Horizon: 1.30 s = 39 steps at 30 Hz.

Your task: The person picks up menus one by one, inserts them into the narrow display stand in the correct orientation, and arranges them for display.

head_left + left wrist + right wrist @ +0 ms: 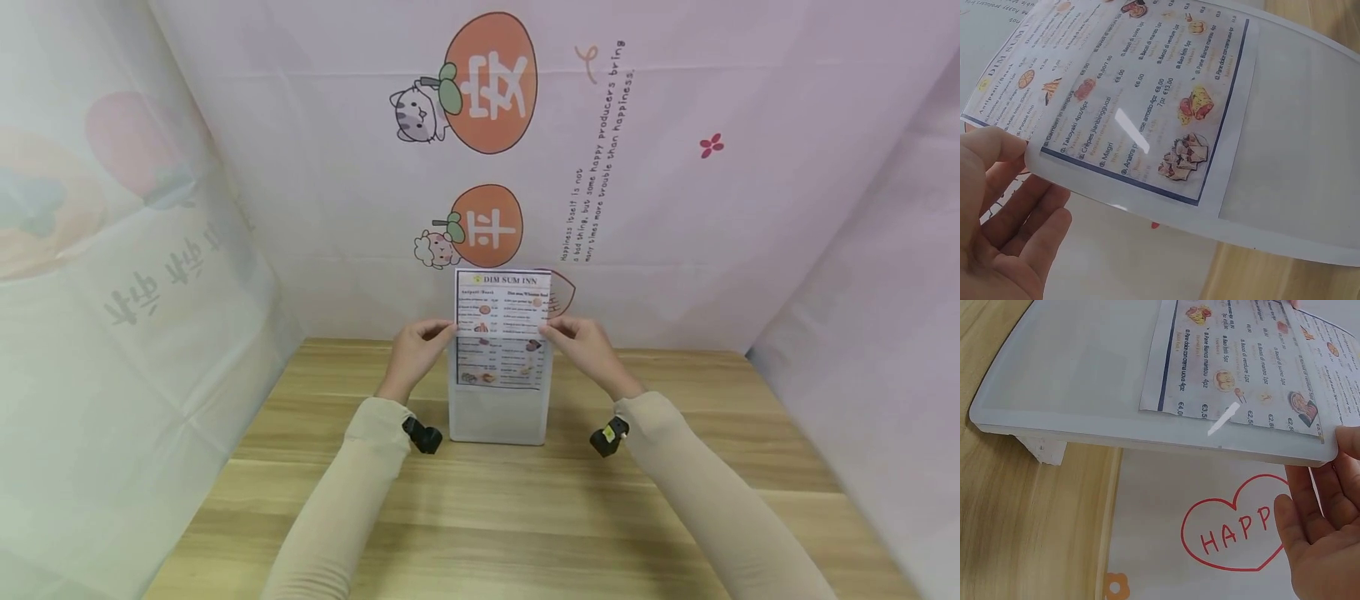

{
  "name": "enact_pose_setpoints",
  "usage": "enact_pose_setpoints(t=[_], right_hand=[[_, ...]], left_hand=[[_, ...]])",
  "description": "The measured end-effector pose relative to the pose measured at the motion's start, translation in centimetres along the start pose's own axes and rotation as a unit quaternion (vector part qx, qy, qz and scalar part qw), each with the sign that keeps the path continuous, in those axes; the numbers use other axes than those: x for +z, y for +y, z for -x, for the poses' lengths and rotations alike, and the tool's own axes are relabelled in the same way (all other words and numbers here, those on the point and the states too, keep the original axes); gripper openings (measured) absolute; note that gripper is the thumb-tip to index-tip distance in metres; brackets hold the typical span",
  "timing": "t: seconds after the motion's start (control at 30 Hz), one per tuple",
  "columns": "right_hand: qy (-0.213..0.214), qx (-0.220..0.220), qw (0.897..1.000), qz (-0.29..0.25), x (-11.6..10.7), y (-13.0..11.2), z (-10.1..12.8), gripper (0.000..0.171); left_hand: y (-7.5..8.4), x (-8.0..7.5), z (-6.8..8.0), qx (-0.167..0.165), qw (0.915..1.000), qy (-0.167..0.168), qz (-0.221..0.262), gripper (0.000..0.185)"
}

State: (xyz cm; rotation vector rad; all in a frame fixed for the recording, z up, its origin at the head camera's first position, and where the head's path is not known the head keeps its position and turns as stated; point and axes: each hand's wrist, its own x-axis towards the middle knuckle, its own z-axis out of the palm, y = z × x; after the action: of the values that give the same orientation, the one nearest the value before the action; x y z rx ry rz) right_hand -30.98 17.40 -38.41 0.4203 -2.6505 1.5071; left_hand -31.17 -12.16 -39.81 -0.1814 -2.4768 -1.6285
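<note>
Both hands pinch the menu sheet (501, 329) by its side edges above the clear stand (498, 417): left hand (415, 351), right hand (587, 347); thin, floppy paper, probably best held at both edges

We take this for a staged recording booth, not a real eatery: printed cartoon fabric (615, 167) curtains off three sides of a bare wooden desk (525, 517), right down to its far edge.

Printed menu (501, 329) upright in clear stand (498, 417)
</note>
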Motion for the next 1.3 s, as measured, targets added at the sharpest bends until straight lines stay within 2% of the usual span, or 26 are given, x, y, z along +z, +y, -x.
enact_pose_setpoints(t=[0.13, 0.53, 0.9, 1.3], right_hand=[[0.001, -0.001, 1.0, -0.004, 0.0, 0.1, 0.0, 0.044], [0.007, -0.008, 1.0, -0.013, 0.2, 0.2, -0.1, 0.041], [0.011, -0.013, 1.0, -0.011, 0.4, 0.3, -0.3, 0.036], [0.024, -0.004, 0.999, -0.041, -0.6, -1.0, -0.6, 0.039]], left_hand=[[0.4, -0.2, -0.4, -0.005, 1.0, 0.002, 0.0, 0.035], [2.6, -1.1, -1.1, 0.016, 0.9997, 0.015, 0.014, 0.032], [2.3, -0.9, -1.0, 0.002, 0.9995, -0.006, 0.03, 0.027], [1.7, -0.6, -1.2, 0.01, 0.9997, -0.006, 0.023, 0.028]])
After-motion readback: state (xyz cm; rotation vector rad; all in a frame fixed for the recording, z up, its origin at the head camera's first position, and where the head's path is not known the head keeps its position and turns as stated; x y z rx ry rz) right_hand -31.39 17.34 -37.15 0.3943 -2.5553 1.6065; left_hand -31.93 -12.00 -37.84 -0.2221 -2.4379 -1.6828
